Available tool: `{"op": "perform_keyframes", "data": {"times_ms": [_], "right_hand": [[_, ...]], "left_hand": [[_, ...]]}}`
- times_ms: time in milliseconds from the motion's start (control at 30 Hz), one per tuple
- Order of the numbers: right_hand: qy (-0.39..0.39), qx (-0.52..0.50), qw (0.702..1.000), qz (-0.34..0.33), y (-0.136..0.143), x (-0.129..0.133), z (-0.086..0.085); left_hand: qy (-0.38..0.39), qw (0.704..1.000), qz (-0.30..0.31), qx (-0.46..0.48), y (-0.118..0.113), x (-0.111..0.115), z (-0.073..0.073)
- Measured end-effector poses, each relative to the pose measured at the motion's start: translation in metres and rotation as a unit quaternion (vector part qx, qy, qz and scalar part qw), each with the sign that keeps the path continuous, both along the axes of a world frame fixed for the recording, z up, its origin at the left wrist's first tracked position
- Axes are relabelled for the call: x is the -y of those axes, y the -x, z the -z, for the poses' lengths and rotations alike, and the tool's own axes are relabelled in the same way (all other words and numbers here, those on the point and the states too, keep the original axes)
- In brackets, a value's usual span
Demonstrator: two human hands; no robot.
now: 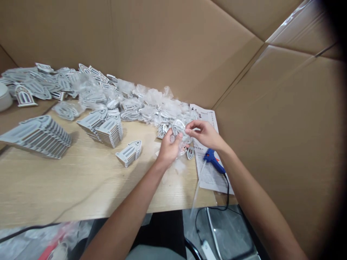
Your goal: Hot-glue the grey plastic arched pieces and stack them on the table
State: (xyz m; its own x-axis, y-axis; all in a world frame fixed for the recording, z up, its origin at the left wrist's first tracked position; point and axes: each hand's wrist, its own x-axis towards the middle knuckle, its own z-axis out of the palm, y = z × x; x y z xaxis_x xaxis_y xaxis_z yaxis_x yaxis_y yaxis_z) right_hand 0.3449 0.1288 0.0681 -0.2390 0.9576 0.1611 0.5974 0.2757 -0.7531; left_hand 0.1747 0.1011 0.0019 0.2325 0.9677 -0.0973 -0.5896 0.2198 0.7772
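Both hands up over right end of tabletop (81, 180), close together, clamped on same bagged piece (179, 127): left hand (169, 148) cupping from below, right hand (204, 133) pinching top edge of wrap. Piece looks light, stiff plastic; bag thin, crinkly, probably slippery, so best gripped by part's rim, not loose film. Heap of bagged ones (151, 104) just behind, bare stacks (110, 130) to left, glue gun (214, 160) on paper (210, 177) under right wrist

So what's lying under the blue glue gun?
The blue plastic glue gun lies on a printed white paper sheet, spread over the pale wooden tabletop. The print directly beneath the gun is covered; its black cord trails off the edge.
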Motion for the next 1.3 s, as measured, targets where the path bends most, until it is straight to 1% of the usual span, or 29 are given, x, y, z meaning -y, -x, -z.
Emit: {"op": "perform_keyframes", "data": {"times_ms": [133, 233, 367, 467, 533, 600, 667, 800, 867, 933, 1067, 1200, 1300], "right_hand": [[-0.022, 0.036, 0.999, 0.011, 0.009, 0.004, 0.002], [-0.039, 0.044, 0.998, 0.019, 0.010, 0.007, -0.003], [-0.052, 0.038, 0.998, 0.017, 0.009, 0.009, -0.010], [-0.043, 0.028, 0.999, 0.010, 0.006, 0.007, -0.011], [-0.039, 0.025, 0.999, 0.017, 0.005, 0.006, -0.011], [-0.046, 0.021, 0.998, 0.035, 0.005, 0.005, -0.011], [-0.053, 0.020, 0.998, 0.033, 0.007, 0.007, -0.011], [-0.082, 0.115, 0.990, -0.004, 0.015, 0.012, -0.008], [-0.110, 0.152, 0.982, 0.009, 0.018, 0.012, -0.005], [-0.134, 0.161, 0.977, 0.028, 0.020, 0.011, -0.003], [-0.173, 0.182, 0.966, 0.058, 0.019, 0.004, 0.000], [-0.180, 0.185, 0.962, 0.090, 0.014, -0.004, 0.001], [-0.180, 0.174, 0.961, 0.113, 0.009, -0.011, -0.001]], "left_hand": [[-0.002, 1.000, -0.016, 0.017, -0.002, -0.003, 0.005], [0.009, 0.999, -0.017, 0.036, -0.004, -0.004, 0.006], [0.021, 0.998, -0.007, 0.059, -0.003, -0.004, 0.004], [0.031, 0.997, 0.002, 0.072, -0.001, -0.003, 0.001], [0.033, 0.997, 0.000, 0.073, -0.001, -0.002, 0.001], [0.030, 0.997, -0.018, 0.064, -0.001, -0.002, 0.002], [0.025, 0.997, -0.048, 0.047, -0.002, -0.003, 0.005], [0.008, 0.995, -0.098, 0.012, -0.004, -0.006, 0.013], [0.001, 0.994, -0.107, 0.000, -0.005, -0.006, 0.016], [0.001, 0.995, -0.104, -0.005, -0.006, -0.006, 0.016], [0.013, 0.996, -0.089, -0.001, -0.006, -0.004, 0.013], [0.035, 0.997, -0.073, 0.014, -0.006, -0.003, 0.008], [0.055, 0.996, -0.065, 0.018, -0.006, -0.003, 0.007]]}}
